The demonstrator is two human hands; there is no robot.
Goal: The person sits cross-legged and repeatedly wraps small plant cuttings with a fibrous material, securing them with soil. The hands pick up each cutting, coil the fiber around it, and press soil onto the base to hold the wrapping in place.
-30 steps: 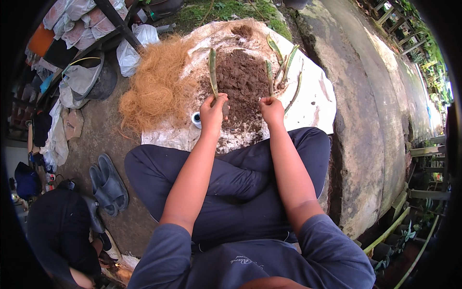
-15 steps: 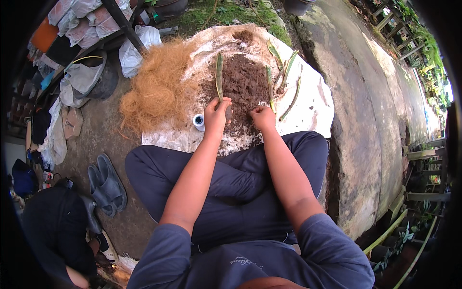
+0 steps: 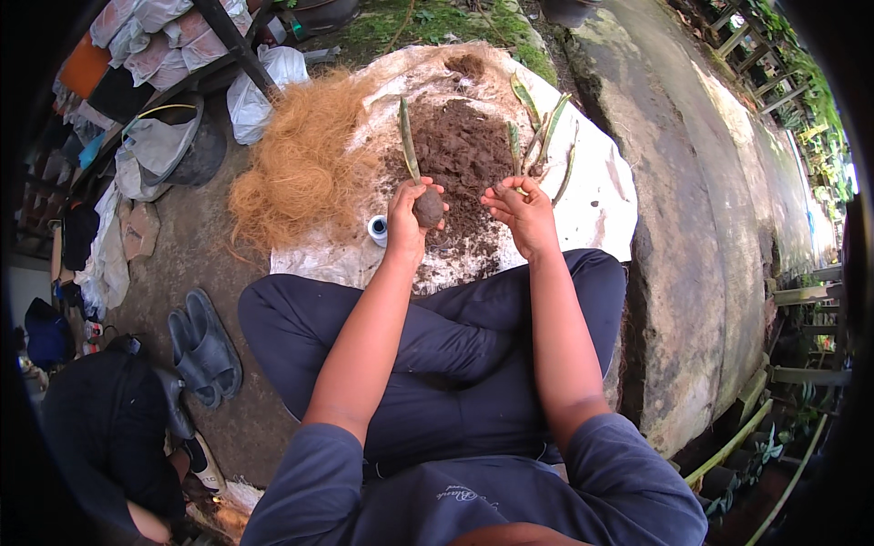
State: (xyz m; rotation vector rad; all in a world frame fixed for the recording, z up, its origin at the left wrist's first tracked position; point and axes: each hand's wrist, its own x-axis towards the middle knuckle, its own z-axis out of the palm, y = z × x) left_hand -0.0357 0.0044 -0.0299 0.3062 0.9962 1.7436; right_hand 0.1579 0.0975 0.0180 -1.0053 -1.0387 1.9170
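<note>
My left hand [image 3: 407, 214] is closed around a snake plant cutting [image 3: 408, 136]. Its long green leaf points up and away, and a round ball of dark soil [image 3: 428, 207] sits at its base against my fingers. To the right, my right hand [image 3: 523, 214] is raised with curled fingers, which seem to pinch a small dark clump of soil [image 3: 500, 189]. Beyond both hands, a heap of brown soil [image 3: 464, 146] lies on a white sack sheet [image 3: 596, 196]. More snake plant leaves [image 3: 549, 127] rest right of the heap.
A pile of tan coconut fibre [image 3: 300, 164] covers the sheet's left side. A white thread spool [image 3: 377, 229] stands beside my left wrist. Grey slides [image 3: 205, 350] sit on the ground at left, near a person in black [image 3: 109, 437]. A concrete strip [image 3: 692, 227] runs along the right.
My right hand has lifted off the soil and turned, moving slightly right. My left hand has turned the cutting, so the soil ball now shows and the leaf leans further left.
</note>
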